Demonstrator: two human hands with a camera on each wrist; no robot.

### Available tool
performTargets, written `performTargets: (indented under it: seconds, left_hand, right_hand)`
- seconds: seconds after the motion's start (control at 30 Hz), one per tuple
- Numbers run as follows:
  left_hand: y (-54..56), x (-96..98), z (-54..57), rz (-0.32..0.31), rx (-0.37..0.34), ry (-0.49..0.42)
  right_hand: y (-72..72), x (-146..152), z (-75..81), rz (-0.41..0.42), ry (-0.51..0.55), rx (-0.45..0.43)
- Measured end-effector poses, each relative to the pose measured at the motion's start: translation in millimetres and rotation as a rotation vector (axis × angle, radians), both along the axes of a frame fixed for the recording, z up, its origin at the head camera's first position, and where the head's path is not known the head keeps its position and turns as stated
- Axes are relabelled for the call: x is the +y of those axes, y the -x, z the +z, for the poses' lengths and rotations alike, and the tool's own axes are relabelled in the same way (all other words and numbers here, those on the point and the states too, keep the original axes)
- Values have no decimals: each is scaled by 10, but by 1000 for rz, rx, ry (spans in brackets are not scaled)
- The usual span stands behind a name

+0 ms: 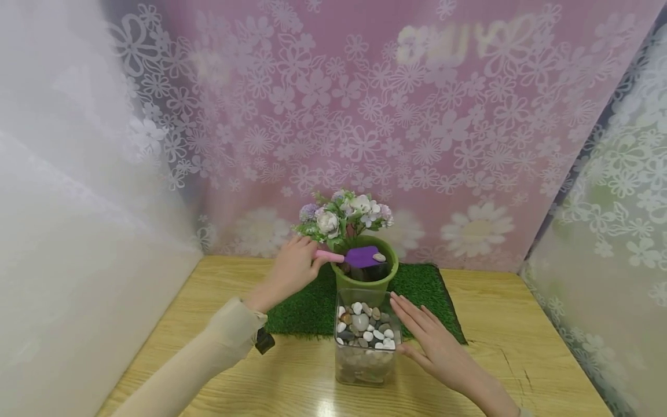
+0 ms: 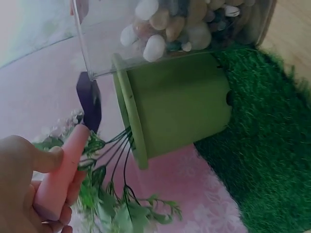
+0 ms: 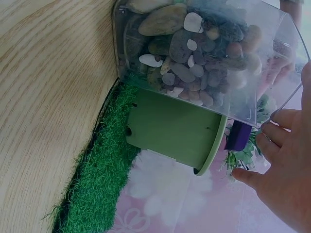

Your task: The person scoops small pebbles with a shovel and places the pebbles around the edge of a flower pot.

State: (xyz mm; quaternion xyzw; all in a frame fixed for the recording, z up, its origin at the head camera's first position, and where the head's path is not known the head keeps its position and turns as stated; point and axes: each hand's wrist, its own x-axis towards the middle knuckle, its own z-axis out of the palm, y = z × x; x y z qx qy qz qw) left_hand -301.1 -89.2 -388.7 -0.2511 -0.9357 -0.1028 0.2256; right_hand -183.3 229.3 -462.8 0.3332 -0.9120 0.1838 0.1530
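My left hand (image 1: pixel 294 266) grips the pink handle (image 2: pixel 63 174) of a small toy shovel with a purple blade (image 1: pixel 362 256). A pebble (image 1: pixel 379 257) lies at the blade's tip, over the mouth of a green flowerpot (image 1: pixel 393 272). White and lilac flowers (image 1: pixel 344 217) with green leaves stand in the pot. In front of it is a clear square container (image 1: pixel 365 373) part filled with white, grey and brown pebbles (image 1: pixel 361 322). My right hand (image 1: pixel 435 344) rests on the container's right rim, its fingers straight; in the right wrist view the fingertips are at that rim.
The flowerpot stands on a green artificial grass mat (image 1: pixel 427 289) on a wooden table (image 1: pixel 495 324). A pink floral curtain (image 1: pixel 365 116) hangs close behind, with pale sheets at the left and right sides. A black strap (image 1: pixel 264 341) hangs at my left wrist.
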Motion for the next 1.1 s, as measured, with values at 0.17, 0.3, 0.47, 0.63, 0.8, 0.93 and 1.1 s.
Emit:
performTargets:
  seconds: [0.17,0.3,0.47,0.63,0.8,0.93,1.1]
  left_hand:
    - [92,188,9,74,20,63]
    - [142,288,16,131,42,107]
    - [156,410,59,138,87,173]
    - [190,583,144,156,58,263]
    - [250,733,275,185,58,359]
    - [268,787,377,208,48,413]
    - [237,756,450,227,9,408]
  right_hand:
    - [16,4,-11,6,2,-21]
    - [16,-2,-15,1,-2,-19]
    - [17,6,-14,1,0,-15]
    - [19,18,-17,6,4,-12]
    - [20,21,-21,11,14,-14]
    - [16,18,-19,15,21,-15]
    - [11,16,-16,13,23,-13]
